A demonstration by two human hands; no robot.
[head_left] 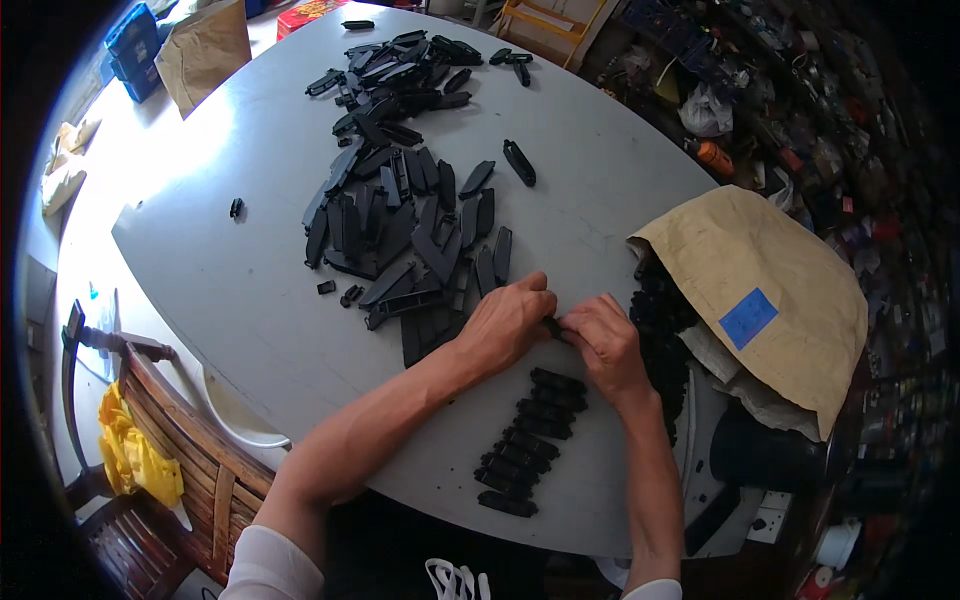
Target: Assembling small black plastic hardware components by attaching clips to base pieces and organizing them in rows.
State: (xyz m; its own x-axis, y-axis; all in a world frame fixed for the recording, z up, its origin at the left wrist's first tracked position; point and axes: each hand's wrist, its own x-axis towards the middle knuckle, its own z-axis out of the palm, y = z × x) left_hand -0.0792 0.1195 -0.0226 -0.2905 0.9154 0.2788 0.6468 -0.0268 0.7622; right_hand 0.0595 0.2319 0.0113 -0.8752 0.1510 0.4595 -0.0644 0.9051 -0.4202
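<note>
My left hand and my right hand meet over the grey table, fingertips pinched together on one small black plastic part. Just below my hands lies a neat row of several finished black parts. Beyond my left hand spreads a big loose pile of long black plastic pieces. To the right of my right hand, an open brown paper sack spills small black parts onto the table.
A wooden chair with a yellow cloth stands at the lower left. Another brown bag and blue boxes sit at the far left edge. Cluttered shelves fill the right side.
</note>
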